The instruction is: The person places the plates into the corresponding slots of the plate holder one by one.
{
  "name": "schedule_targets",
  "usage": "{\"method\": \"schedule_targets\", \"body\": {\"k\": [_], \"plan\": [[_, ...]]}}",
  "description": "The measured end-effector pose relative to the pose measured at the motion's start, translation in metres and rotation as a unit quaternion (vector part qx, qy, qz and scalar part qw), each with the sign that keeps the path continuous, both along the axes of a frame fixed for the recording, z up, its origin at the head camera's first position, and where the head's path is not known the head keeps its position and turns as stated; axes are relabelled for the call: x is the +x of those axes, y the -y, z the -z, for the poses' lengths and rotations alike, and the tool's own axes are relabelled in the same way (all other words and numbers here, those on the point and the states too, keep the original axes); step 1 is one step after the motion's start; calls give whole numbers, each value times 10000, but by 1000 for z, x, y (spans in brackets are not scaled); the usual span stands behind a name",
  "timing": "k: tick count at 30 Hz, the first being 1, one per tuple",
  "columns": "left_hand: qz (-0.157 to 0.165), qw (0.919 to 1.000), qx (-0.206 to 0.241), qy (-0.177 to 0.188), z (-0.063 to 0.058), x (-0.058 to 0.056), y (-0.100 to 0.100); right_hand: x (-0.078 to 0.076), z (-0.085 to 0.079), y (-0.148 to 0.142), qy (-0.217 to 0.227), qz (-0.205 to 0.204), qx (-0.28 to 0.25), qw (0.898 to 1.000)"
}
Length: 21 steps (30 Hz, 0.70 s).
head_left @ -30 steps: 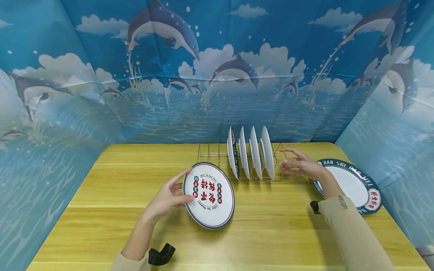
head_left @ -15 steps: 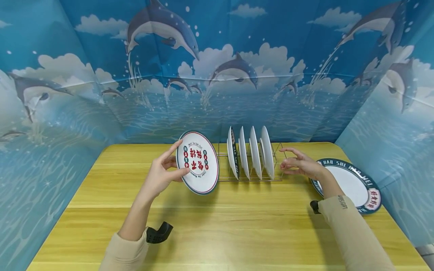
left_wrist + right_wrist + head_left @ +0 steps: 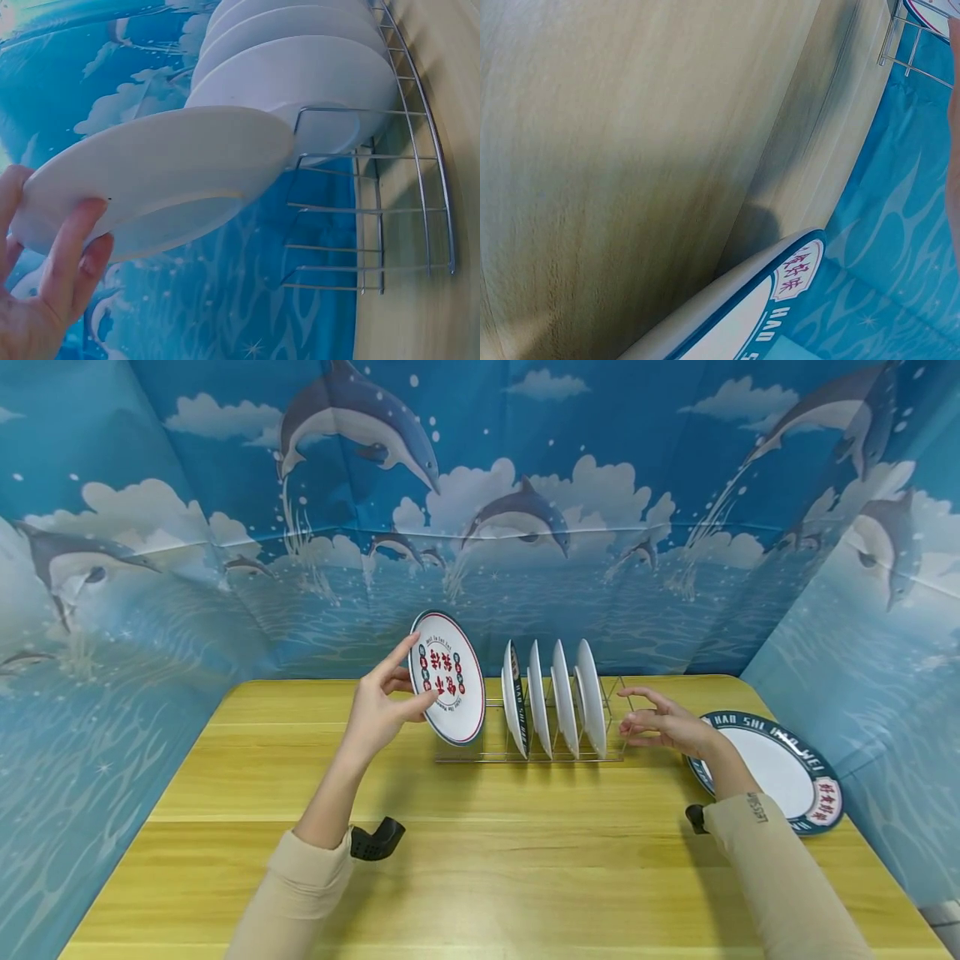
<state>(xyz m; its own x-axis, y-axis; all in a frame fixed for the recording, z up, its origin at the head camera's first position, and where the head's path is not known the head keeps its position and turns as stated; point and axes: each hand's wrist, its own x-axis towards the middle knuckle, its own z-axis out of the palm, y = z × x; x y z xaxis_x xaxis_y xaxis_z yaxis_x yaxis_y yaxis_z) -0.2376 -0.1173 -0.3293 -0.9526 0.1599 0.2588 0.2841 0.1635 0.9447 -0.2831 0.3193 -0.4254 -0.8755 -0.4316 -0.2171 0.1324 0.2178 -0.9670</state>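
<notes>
My left hand (image 3: 384, 702) holds a white plate (image 3: 467, 693) by its left rim, thumb on the printed face and fingers behind. The plate has a dark green rim and red lettering, and is tilted steeply over the left end of a wire dish rack (image 3: 465, 762). From the left wrist view, the white underside of this plate (image 3: 165, 165) hangs beside the rack's free slots. My right hand (image 3: 663, 722) grips the rack's right end between thumb and fingers. Several plates (image 3: 592, 697) stand on edge in the rack's middle and right slots.
A large oval plate (image 3: 772, 768) with a green lettered rim lies on the wooden table (image 3: 525, 860) at the right, partly behind my right forearm. A blue dolphin-print curtain (image 3: 337, 593) closes off the back and both sides.
My left hand has raised the plate from over the table, away from me to the rack's left end, turning it more upright and edge-on. My right hand has stayed at the rack.
</notes>
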Motion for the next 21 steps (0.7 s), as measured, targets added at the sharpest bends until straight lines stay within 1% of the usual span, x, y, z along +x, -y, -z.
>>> {"method": "schedule_targets", "body": {"k": [5, 10, 12, 18, 21], "plan": [[-34, 10000, -27, -54, 6, -10, -14, 1, -1, 0, -28, 2, 39, 10000], [-115, 9992, -317, -205, 11, -19, -29, 1, -2, 1, -32, 21, 63, 10000], [-127, 9984, -442, -325, 13, -21, -34, 1, -2, 1, -30, 20, 78, 10000], [-83, 9962, -676, -550, 20, -27, -47, 2, -2, 1, -27, 2, 108, 9999], [-51, 9960, -693, -554, 23, -29, -52, 1, -2, 0, -28, -6, 99, 9999]]}}
